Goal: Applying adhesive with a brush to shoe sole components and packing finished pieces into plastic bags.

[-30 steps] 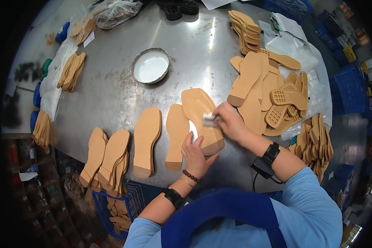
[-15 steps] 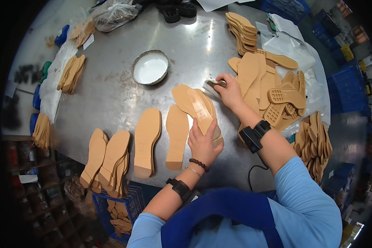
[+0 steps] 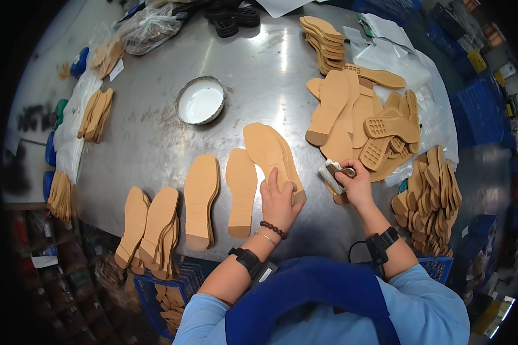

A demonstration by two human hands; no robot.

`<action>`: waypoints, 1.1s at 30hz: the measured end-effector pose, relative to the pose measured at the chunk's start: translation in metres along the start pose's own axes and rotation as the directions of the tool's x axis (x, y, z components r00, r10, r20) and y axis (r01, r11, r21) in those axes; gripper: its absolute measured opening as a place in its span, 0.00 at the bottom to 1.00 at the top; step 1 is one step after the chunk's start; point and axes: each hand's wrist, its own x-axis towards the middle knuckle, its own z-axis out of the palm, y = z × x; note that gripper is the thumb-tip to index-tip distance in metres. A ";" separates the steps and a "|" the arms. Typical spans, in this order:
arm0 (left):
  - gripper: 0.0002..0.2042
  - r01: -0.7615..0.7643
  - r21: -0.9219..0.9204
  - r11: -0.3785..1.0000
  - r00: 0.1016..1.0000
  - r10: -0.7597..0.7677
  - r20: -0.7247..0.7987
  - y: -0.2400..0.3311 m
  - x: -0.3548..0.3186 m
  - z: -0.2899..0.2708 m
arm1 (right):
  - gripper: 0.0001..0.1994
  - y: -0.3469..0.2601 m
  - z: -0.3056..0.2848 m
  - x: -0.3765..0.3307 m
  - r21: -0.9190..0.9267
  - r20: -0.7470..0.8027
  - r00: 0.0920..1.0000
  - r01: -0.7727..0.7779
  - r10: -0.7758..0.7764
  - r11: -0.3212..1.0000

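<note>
Metal table, left hand on sole

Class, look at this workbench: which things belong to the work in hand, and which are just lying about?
In use:
left hand pressing on the tan sole
right hand gripping a brush
white bowl

Lying about:
black soles
plastic bag
blue crates

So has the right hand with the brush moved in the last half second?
Yes. The right hand, gripping the brush, has drawn back toward the person, farther from the white bowl, near the table's front edge.
</note>
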 end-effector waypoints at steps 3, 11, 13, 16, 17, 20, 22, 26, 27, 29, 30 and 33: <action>0.16 0.023 0.000 1.000 1.000 -0.023 -0.012 0.001 0.001 -0.002 | 0.11 0.004 -0.003 -0.003 -0.029 -0.011 0.999 0.051 -0.052 0.998; 0.11 0.022 0.088 0.996 0.996 -0.014 -0.089 -0.036 -0.036 -0.079 | 0.12 0.004 0.002 -0.011 -0.163 0.071 0.991 0.125 -0.114 0.979; 0.11 -0.019 0.167 0.986 1.000 0.021 -0.008 -0.038 -0.042 -0.092 | 0.13 0.004 0.009 -0.013 -0.188 0.136 0.965 0.248 -0.225 0.950; 0.19 -0.003 0.543 0.840 0.997 -0.038 0.064 -0.029 -0.044 -0.091 | 0.12 0.005 0.019 -0.019 -0.232 0.227 0.933 0.331 -0.279 0.915; 0.19 0.006 0.542 0.840 0.994 -0.063 0.087 -0.026 -0.037 -0.084 | 0.12 0.006 0.020 -0.022 -0.242 0.262 0.922 0.347 -0.284 0.906; 0.24 -0.141 0.311 0.940 0.988 0.114 0.105 -0.015 -0.008 -0.048 | 0.12 0.009 0.016 -0.034 -0.269 0.320 0.928 0.283 -0.192 0.921; 0.28 -0.017 -0.076 0.997 0.986 0.029 0.164 -0.007 0.004 -0.020 | 0.12 0.012 0.007 -0.044 -0.296 0.346 0.920 0.291 -0.181 0.910; 0.28 -0.174 0.317 0.932 0.972 0.112 0.205 0.007 0.007 0.011 | 0.12 0.022 -0.018 -0.061 -0.354 0.270 0.945 0.277 -0.186 0.893; 0.28 -0.176 0.320 0.931 0.977 0.124 0.174 0.007 0.007 0.011 | 0.12 0.024 -0.023 -0.064 -0.338 0.253 0.953 0.248 -0.167 0.908; 0.26 -0.189 0.250 0.950 0.963 0.130 0.236 0.004 0.008 0.000 | 0.12 0.029 -0.031 -0.070 -0.312 0.235 0.960 0.226 -0.156 0.923; 0.23 -0.202 0.139 0.969 0.966 0.174 0.191 0.003 0.006 -0.008 | 0.12 0.031 -0.034 -0.071 -0.355 0.251 0.958 0.224 -0.138 0.907; 0.21 -0.301 0.115 0.947 0.954 0.298 0.040 -0.008 -0.012 -0.049 | 0.12 0.036 -0.038 -0.074 -0.389 0.266 0.956 0.226 -0.126 0.893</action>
